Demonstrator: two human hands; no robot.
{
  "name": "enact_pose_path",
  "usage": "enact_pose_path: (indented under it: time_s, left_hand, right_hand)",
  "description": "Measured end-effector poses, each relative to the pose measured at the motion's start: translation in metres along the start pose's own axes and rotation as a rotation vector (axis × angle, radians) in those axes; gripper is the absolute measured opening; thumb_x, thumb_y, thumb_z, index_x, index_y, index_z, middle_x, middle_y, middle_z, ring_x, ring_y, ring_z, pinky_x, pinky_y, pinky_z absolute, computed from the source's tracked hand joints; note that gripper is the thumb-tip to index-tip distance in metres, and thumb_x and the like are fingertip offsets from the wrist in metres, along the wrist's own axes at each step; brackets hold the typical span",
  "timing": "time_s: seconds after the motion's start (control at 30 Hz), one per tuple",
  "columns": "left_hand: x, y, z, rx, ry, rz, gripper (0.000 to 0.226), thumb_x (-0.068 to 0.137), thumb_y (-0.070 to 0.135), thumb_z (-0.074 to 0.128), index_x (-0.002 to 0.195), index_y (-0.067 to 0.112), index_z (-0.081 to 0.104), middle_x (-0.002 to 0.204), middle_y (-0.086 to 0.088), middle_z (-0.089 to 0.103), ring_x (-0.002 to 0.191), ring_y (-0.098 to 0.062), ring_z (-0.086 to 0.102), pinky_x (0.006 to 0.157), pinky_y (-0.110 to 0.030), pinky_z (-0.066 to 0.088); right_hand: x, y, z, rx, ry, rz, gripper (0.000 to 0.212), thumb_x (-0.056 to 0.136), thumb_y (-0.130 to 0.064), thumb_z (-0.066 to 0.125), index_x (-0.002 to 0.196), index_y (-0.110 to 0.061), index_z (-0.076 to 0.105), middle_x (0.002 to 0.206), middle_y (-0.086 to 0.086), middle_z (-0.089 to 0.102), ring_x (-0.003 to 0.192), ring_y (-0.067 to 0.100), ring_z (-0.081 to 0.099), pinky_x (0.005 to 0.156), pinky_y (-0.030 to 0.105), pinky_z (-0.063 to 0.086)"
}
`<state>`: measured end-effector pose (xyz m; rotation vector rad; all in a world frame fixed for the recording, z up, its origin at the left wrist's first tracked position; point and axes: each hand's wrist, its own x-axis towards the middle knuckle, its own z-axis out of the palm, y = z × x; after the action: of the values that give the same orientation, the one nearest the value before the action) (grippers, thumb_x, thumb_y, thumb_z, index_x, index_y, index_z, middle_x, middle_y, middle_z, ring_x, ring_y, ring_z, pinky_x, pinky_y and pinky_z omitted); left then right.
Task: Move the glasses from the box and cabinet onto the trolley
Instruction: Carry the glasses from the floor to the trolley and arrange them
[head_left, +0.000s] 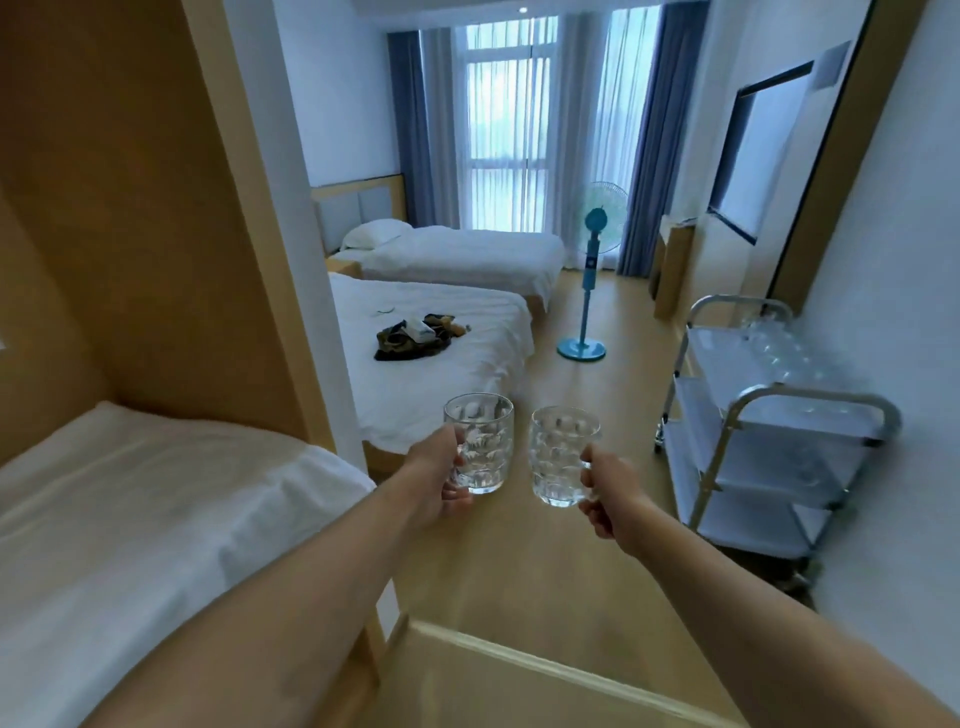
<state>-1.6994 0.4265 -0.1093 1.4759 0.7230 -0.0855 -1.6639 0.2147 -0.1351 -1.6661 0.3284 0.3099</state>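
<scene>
My left hand grips the handle of a clear dimpled glass mug, held upright over the wooden floor. Beside it, my right hand grips the handle of a second clear glass mug, also upright. Both mugs look empty and stand a small gap apart. The three-shelf metal trolley stands at the right against the white wall, and several clear glasses sit on its top shelf. No box is in view.
A wooden cabinet with a white cloth-covered shelf fills the left. Two white beds lie ahead, the nearer one with dark items on it. A blue standing fan stands on the floor between beds and trolley.
</scene>
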Motion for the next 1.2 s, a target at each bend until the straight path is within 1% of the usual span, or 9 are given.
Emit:
enact_pose_path:
  time_s: [0.07,0.17,0.3,0.4,0.53,0.73,0.97,1.1,1.2]
  left_hand:
    - [0.02,0.014,0.001,0.02,-0.031,0.019,0.031,0.088,0.037,0.057,0.097,0.008,0.063,0.099,-0.016,0.069,0.074,-0.027,0.064,0.064,-0.035,0.061]
    - [0.049,0.028,0.004,0.048,-0.078,0.008,0.03,0.089,0.036,0.055,0.094,0.008,0.062,0.091,-0.018,0.068,0.069,-0.028,0.065,0.065,-0.037,0.062]
    - [0.082,0.041,0.015,0.089,-0.137,-0.036,0.03,0.088,0.037,0.057,0.091,0.007,0.06,0.087,-0.019,0.066,0.064,-0.027,0.063,0.05,-0.03,0.057]
    - [0.106,0.049,0.033,0.096,-0.171,-0.051,0.029,0.088,0.035,0.058,0.091,0.006,0.059,0.085,-0.02,0.063,0.061,-0.028,0.06,0.046,-0.03,0.056]
    - [0.139,0.065,0.064,0.122,-0.23,-0.083,0.026,0.089,0.034,0.056,0.09,0.008,0.057,0.082,-0.021,0.062,0.063,-0.028,0.061,0.053,-0.031,0.057]
    - [0.2,0.095,0.124,0.143,-0.259,-0.051,0.03,0.089,0.038,0.059,0.088,0.007,0.058,0.082,-0.021,0.061,0.065,-0.029,0.061,0.062,-0.035,0.058]
    - [0.27,0.135,0.207,0.165,-0.288,-0.063,0.033,0.088,0.041,0.059,0.091,0.008,0.06,0.089,-0.022,0.062,0.071,-0.029,0.062,0.057,-0.032,0.058]
    - [0.305,0.154,0.245,0.174,-0.278,-0.068,0.035,0.087,0.043,0.06,0.092,0.008,0.061,0.092,-0.023,0.062,0.07,-0.03,0.063,0.059,-0.034,0.06]
    - [0.329,0.167,0.271,0.18,-0.281,-0.064,0.032,0.088,0.041,0.057,0.091,0.009,0.06,0.096,-0.023,0.062,0.071,-0.03,0.063,0.059,-0.034,0.059]
  right_hand:
    - [0.011,-0.008,0.006,0.028,0.051,0.003,0.023,0.085,-0.036,0.052,0.077,-0.015,0.054,0.069,0.007,0.053,0.035,0.013,0.042,0.044,0.018,0.033]
    - [0.026,-0.016,0.011,0.054,0.114,0.005,0.024,0.084,-0.037,0.051,0.077,-0.015,0.054,0.073,0.009,0.054,0.038,0.015,0.043,0.046,0.018,0.034]
    - [0.047,-0.023,0.011,0.084,0.18,0.034,0.025,0.086,-0.038,0.052,0.072,-0.017,0.05,0.066,0.005,0.05,0.041,0.015,0.044,0.045,0.018,0.032]
    - [0.067,-0.028,0.006,0.082,0.227,0.048,0.027,0.086,-0.04,0.051,0.07,-0.019,0.049,0.063,0.005,0.05,0.037,0.014,0.043,0.043,0.019,0.033]
    - [0.103,-0.038,-0.006,0.093,0.268,0.056,0.029,0.085,-0.043,0.051,0.071,-0.017,0.052,0.063,0.006,0.053,0.037,0.014,0.043,0.042,0.018,0.034]
    - [0.181,-0.057,-0.033,0.11,0.303,0.035,0.027,0.081,-0.043,0.052,0.069,-0.019,0.052,0.058,0.002,0.05,0.041,0.018,0.047,0.044,0.019,0.035]
    - [0.276,-0.09,-0.073,0.109,0.305,0.08,0.028,0.084,-0.04,0.051,0.069,-0.017,0.049,0.055,0.006,0.049,0.037,0.017,0.039,0.042,0.02,0.033]
    - [0.32,-0.108,-0.094,0.115,0.309,0.088,0.03,0.085,-0.041,0.05,0.068,-0.016,0.05,0.051,0.006,0.049,0.036,0.017,0.039,0.044,0.021,0.034]
    - [0.351,-0.119,-0.106,0.125,0.318,0.086,0.03,0.086,-0.041,0.051,0.067,-0.017,0.049,0.05,0.005,0.049,0.035,0.016,0.039,0.043,0.021,0.034]
